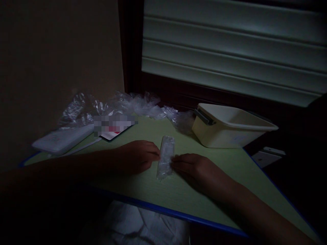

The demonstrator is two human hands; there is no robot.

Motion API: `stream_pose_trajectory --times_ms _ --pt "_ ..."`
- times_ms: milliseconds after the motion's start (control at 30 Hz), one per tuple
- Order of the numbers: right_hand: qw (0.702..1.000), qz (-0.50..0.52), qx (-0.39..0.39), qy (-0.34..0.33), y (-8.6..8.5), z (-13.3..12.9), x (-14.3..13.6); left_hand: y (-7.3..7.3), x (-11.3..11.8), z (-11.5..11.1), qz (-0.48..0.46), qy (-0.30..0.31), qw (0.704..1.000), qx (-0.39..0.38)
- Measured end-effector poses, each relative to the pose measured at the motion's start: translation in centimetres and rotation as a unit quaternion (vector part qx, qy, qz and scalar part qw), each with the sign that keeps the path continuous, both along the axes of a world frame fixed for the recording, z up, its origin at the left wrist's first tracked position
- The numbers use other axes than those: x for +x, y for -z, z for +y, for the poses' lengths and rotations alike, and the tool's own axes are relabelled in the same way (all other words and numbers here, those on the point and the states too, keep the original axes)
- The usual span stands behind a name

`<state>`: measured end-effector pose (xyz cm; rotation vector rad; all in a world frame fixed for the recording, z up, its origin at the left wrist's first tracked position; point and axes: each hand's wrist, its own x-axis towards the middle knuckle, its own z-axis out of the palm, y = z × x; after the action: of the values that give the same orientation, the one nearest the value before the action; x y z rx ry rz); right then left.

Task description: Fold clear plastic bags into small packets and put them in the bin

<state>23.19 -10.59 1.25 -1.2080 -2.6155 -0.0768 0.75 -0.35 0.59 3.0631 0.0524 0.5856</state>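
Observation:
A narrow, whitish flat piece in a clear plastic wrapper [166,158] lies lengthwise on the green tabletop [143,190]; what is inside cannot be made out in the dim light. My left hand [139,156] comes in from the left, its thumb and fingers closed at the wrapper's left edge. From the right, my right hand [192,166] pinches the opposite edge with its fingertips, which are slightly blurred.
Crumpled clear plastic [143,103] heaps along the back edge. A white case-like object [62,139] and a phone-like slab [117,131] with a lit screen sit at left. A cream bin [219,134] stands back right, and white boxes [265,158] lie beyond the table's right edge.

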Motion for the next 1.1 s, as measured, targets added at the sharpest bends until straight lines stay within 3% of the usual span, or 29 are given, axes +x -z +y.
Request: stream_pose_trajectory --times_ms 133,400,800,1100 --pt "1.0 -0.011 0.016 -0.011 0.2 0.0 0.1 0.4 0.1 0.4 -0.037 0.041 0.996 -0.063" --pt "0.995 -0.054 0.084 -0.026 0.3 0.0 -0.3 0.2 0.3 -0.4 -0.033 0.047 0.996 -0.075" --pt "0.993 0.088 -0.035 0.076 0.2 0.0 -0.9 0.8 0.6 -0.3 -0.073 0.026 0.991 -0.114" --pt "0.991 0.094 -0.054 0.079 0.0 -0.3 -1.0 0.9 0.9 -0.2 -0.087 0.011 0.987 -0.137"
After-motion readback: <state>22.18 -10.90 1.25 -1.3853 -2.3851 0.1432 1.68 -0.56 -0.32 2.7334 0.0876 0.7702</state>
